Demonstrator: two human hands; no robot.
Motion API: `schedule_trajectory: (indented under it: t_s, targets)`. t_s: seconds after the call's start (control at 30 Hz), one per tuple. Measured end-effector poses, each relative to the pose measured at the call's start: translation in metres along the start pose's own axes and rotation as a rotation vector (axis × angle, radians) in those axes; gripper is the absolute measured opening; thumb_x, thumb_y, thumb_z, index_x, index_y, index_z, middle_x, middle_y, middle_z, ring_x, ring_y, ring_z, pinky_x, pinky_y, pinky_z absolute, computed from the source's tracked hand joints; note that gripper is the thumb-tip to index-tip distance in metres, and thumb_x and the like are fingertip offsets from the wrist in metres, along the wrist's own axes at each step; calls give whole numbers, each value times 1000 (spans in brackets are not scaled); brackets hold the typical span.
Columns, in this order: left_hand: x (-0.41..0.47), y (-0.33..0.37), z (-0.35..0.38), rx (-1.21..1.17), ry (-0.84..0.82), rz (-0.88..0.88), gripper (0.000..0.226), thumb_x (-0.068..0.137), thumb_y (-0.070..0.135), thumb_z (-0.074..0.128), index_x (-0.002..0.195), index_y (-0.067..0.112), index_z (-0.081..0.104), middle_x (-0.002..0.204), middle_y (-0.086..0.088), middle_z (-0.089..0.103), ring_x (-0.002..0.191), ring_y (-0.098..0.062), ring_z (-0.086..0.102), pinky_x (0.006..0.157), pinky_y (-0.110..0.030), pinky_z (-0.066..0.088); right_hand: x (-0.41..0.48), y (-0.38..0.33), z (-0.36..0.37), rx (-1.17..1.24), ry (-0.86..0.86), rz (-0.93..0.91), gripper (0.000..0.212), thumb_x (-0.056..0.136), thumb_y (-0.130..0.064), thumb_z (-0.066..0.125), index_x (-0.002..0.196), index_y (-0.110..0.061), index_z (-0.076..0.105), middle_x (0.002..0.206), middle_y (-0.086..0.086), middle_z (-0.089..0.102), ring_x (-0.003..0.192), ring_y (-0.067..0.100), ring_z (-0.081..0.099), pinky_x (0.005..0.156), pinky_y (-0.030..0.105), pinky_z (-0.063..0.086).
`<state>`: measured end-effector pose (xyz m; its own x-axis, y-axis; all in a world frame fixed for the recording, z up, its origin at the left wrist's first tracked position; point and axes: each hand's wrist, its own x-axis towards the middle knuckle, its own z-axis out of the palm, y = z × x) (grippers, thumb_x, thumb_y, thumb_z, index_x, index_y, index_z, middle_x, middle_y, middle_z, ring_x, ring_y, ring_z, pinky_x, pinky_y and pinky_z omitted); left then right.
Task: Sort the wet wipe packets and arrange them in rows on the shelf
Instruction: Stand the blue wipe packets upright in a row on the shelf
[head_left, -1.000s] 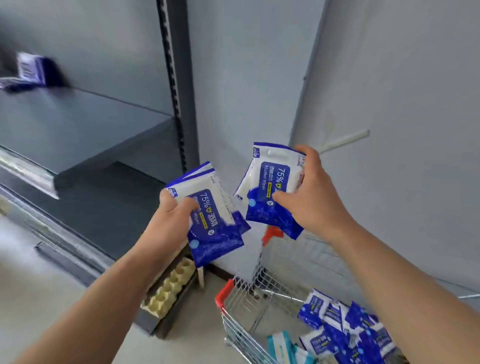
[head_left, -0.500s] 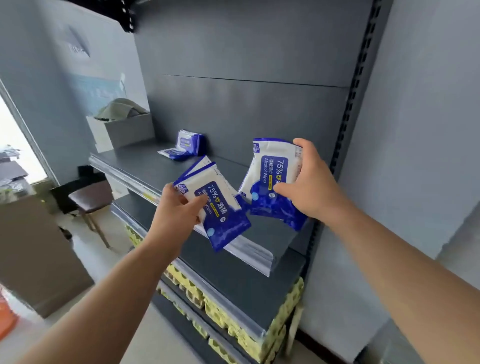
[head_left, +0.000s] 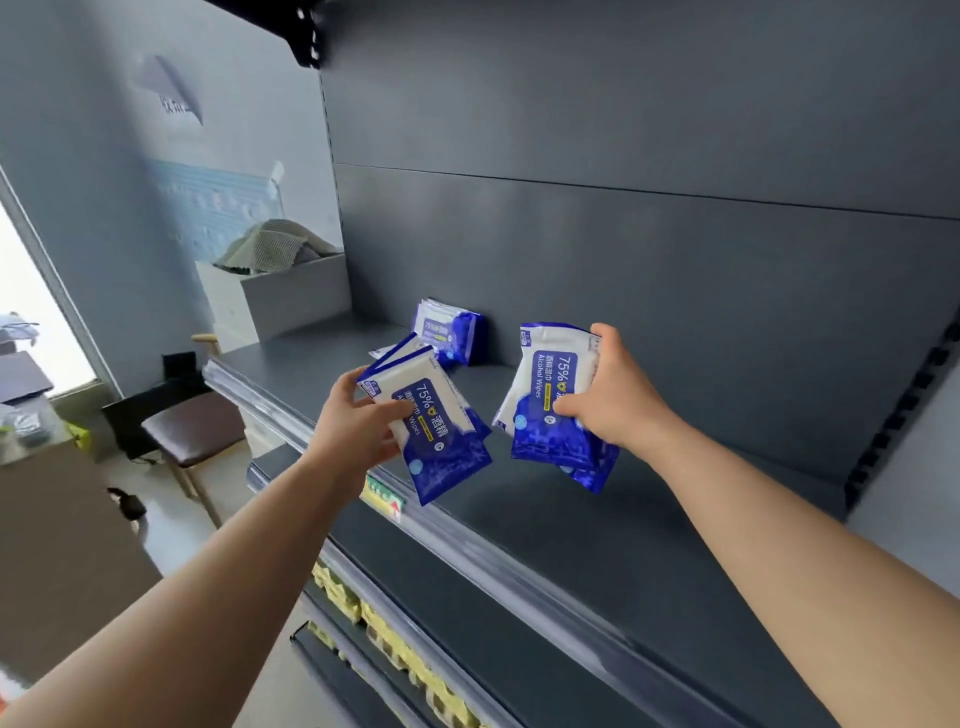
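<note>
My left hand (head_left: 356, 423) grips a small stack of blue and white wet wipe packets (head_left: 436, 441), tilted, over the front edge of the dark grey shelf (head_left: 597, 545). My right hand (head_left: 615, 400) holds another stack of the same packets (head_left: 545, 410) upright, a little above the shelf board. Further back, several matching packets (head_left: 451, 332) stand in a row against the back panel, with one lying flat in front of them, partly hidden by my left hand's stack.
A grey box (head_left: 291, 296) with a cloth on top sits at the shelf's left end. Lower shelves hold yellow egg trays (head_left: 410, 660). A stool (head_left: 197, 421) and a brown counter (head_left: 57, 540) stand on the floor to the left.
My view has swung from the shopping cart up to the shelf. Both hands, each holding packets, have moved forward over the shelf toward the standing row.
</note>
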<state>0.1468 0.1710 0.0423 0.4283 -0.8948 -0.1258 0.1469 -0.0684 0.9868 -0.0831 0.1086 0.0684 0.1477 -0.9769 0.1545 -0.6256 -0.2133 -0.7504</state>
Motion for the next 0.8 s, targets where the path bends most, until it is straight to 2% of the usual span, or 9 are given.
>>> schedule_trajectory:
  t_s: [0.07,0.13,0.3,0.43,0.5,0.57,0.63,0.7,0.8]
  targets:
    - [34,1,-8,13,-13,-27,34,88,4,64,115,17,48,103,-10,68,71,-17,67,47,-24,54,28,-1,15,-11,-11,35,94,74,-8,76,146,-19,16,120,2,55,101,21,57,86,35,47]
    - [67,3,-16,2,-34,-58,34,87,4,65,116,13,50,105,-12,68,76,-21,69,50,-27,56,53,-3,29,-9,-10,80,95,74,-7,77,146,-18,16,117,2,55,97,20,57,82,33,46]
    - [146,5,-38,31,-118,-144,44,82,4,70,120,8,49,111,-16,66,92,-30,69,75,-46,58,103,-2,69,-22,7,189,100,70,-8,79,145,-20,14,117,4,55,100,25,60,89,46,52]
    - [208,6,-52,68,-265,-165,41,81,-6,65,117,4,48,105,-18,67,84,-30,70,69,-47,60,131,-1,102,-40,38,281,109,73,-5,76,150,-22,1,127,8,50,93,26,59,86,44,54]
    - [239,9,-59,89,-361,-159,38,81,-9,63,114,6,51,99,-16,68,79,-28,70,67,-45,60,141,-2,115,-49,44,334,113,75,-5,74,152,-22,-8,124,8,52,84,25,61,79,39,55]
    - [267,14,-67,213,-471,-145,36,80,-8,66,111,9,57,95,-12,71,77,-25,71,69,-41,60,149,-4,126,-48,45,375,114,77,-6,73,152,-24,-10,122,7,54,86,24,63,78,36,54]
    - [295,16,-74,452,-587,-83,34,78,-1,72,108,12,63,97,-10,73,85,-24,70,78,-39,59,153,-7,132,-63,44,404,107,78,-7,74,153,-24,0,125,3,53,98,22,61,83,33,51]
    - [317,19,-78,627,-679,-9,32,75,3,76,104,14,67,99,-11,73,88,-23,67,86,-40,55,156,-11,136,-137,35,432,91,78,-11,75,150,-19,20,130,1,50,103,19,56,84,29,47]
    - [341,16,-77,723,-793,39,32,70,7,79,98,15,67,97,-10,73,84,-23,66,82,-39,53,157,-14,142,-233,54,481,76,77,-15,75,143,-17,38,133,3,53,108,20,57,89,31,47]
